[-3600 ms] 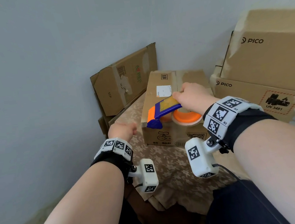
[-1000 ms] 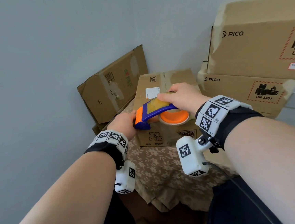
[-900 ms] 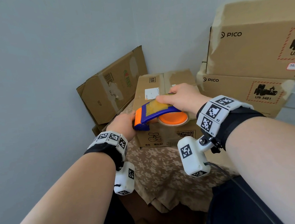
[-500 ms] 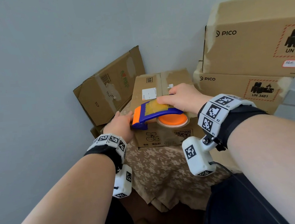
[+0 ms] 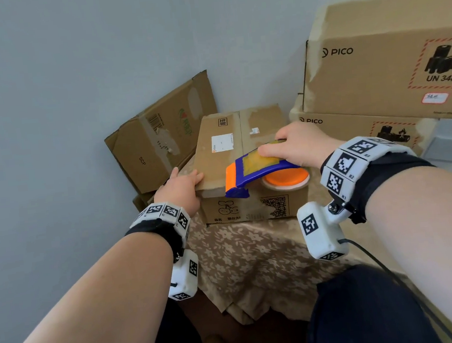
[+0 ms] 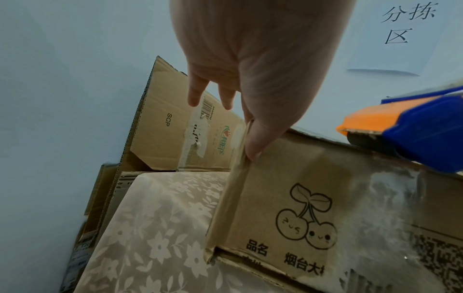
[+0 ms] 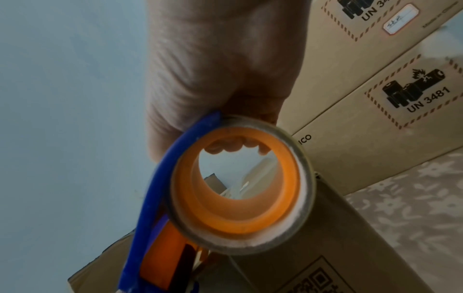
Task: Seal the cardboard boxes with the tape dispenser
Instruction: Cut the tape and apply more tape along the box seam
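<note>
A small cardboard box [image 5: 217, 150] with a cherry print [image 6: 307, 215] on its front stands on a floral cloth. My right hand [image 5: 293, 146] grips the blue and orange tape dispenser [image 5: 252, 174] from above. It holds the dispenser over the box's near top edge, nose pointing left. In the right wrist view my fingers curl through the orange tape core [image 7: 238, 216]. My left hand [image 5: 182, 187] rests on the box's near left corner, fingers straight. Its thumb [image 6: 255, 144] presses the corner edge. The dispenser's orange nose [image 6: 375, 119] hangs just right of that hand.
A flattened cardboard box [image 5: 159, 139] leans on the wall behind at left. Two large PICO boxes [image 5: 374, 73] are stacked at right, close to the small box. The floral cloth [image 5: 254, 259] covers the table up to its near edge. A paper sign [image 6: 406, 29] hangs on the wall.
My left hand has slid from under the dispenser's nose to the box's left corner. The dispenser has moved right, toward the middle of the box's near edge.
</note>
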Motion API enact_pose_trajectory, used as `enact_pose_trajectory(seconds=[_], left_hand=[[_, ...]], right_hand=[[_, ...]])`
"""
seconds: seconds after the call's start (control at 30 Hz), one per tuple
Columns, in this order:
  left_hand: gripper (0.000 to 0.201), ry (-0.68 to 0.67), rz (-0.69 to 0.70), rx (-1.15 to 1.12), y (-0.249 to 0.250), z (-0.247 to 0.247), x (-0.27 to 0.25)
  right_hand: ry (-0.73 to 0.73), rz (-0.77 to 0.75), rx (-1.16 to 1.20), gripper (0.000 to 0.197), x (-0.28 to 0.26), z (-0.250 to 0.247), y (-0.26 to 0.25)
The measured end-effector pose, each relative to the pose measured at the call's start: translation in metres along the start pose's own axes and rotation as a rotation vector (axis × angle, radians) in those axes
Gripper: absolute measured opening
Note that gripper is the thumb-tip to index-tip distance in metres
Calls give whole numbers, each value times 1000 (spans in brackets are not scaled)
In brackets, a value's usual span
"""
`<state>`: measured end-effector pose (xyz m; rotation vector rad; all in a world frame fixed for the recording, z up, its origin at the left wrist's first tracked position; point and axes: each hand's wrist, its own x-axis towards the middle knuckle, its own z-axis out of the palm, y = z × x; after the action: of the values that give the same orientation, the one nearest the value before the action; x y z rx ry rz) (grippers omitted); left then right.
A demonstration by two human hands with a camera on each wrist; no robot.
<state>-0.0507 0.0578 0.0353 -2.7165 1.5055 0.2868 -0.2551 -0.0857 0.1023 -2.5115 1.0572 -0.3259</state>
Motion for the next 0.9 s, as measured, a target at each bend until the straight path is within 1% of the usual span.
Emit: enact_pose_trajectory(seconds=[0.17,0.47,0.7,0.77,0.9], left_hand=[[65,-6,1,12,-1,0,2],[66,21,23,26,-2,2,1],[66,0,27,53,0,0,0],[64,-1,35,68,2,-2,0],[46,38,53,114,10,-7,-3]], right_hand=[[2,2,1,52,4,1,3],[-17,30,-21,50,6,3,2],[-12,70,0,50,4,1,-1],[3,84,13,51,3,0,-1],[12,137,30,52,0,-1,-2]])
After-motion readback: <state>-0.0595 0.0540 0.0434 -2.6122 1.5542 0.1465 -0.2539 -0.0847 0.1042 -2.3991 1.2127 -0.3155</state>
